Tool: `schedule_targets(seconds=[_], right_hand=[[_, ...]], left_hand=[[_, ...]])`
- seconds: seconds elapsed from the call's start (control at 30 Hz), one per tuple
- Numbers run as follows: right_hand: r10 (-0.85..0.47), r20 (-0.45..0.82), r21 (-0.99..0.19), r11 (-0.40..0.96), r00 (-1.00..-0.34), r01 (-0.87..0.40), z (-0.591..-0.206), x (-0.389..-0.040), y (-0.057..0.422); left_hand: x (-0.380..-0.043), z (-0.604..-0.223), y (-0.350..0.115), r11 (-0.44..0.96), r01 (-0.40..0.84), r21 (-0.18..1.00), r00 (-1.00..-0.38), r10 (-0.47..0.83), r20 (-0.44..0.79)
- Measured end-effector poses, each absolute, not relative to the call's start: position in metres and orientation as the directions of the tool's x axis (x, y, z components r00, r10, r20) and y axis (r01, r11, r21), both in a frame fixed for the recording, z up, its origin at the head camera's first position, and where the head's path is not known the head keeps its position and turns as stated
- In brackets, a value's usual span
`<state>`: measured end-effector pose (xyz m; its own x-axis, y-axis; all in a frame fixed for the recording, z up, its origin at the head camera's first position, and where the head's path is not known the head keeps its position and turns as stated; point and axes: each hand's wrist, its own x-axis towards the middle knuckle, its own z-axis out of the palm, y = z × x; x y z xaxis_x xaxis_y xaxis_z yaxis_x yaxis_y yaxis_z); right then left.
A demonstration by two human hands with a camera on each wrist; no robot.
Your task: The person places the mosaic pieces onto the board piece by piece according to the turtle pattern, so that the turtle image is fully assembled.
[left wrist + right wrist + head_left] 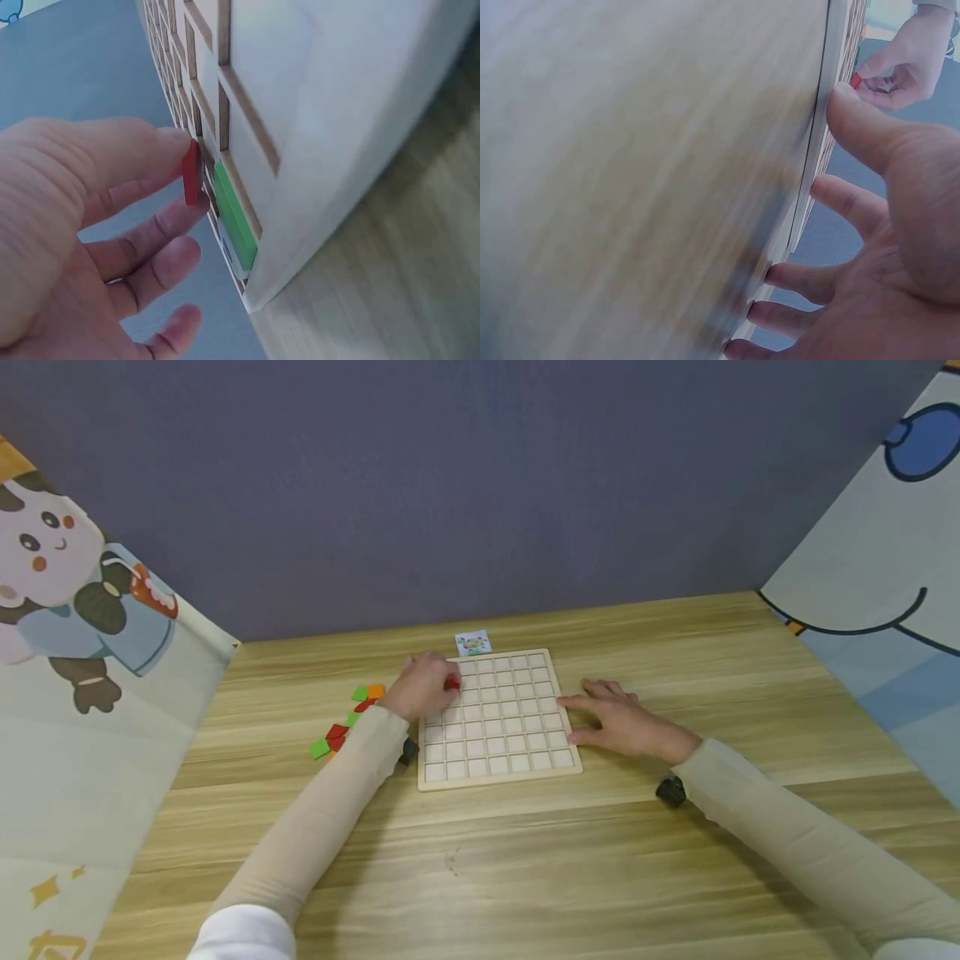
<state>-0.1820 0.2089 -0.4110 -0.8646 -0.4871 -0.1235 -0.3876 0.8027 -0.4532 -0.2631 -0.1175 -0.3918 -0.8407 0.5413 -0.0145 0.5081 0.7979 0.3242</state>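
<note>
My left hand is over the far left part of a wooden grid board. Between thumb and fingers it pinches a red tile, held on edge close to the cells. In the left wrist view a green tile lies in a cell by the board's border, right beside the red one; the left hand hides it in the head view. At the board's right side is my right hand, fingers spread, with thumb and index fingertip at the rim and nothing in its grasp.
Several loose green, red and orange tiles lie on the wooden table left of the board, partly behind the left forearm. A small printed card sits at the board's far edge. A dark partition rises behind the table.
</note>
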Motion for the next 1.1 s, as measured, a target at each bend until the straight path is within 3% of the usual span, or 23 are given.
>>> schedule_targets(seconds=[0.5, 1.1], right_hand=[[-0.482, -0.129, -0.452, 0.806, -0.866, -0.381, -0.4094, -0.1805, 0.2085], [-0.48, -0.15, -0.455, 0.809, -0.864, -0.371, -0.4085, -0.1806, 0.2082]], left_hand=[[-0.2668, -0.3929, -0.1148, 0.826, 0.436, 0.358, -0.88, 0.475, -0.026], [-0.272, -0.3937, -0.1188, 0.818, 0.484, 0.311, -0.862, 0.508, 0.006]])
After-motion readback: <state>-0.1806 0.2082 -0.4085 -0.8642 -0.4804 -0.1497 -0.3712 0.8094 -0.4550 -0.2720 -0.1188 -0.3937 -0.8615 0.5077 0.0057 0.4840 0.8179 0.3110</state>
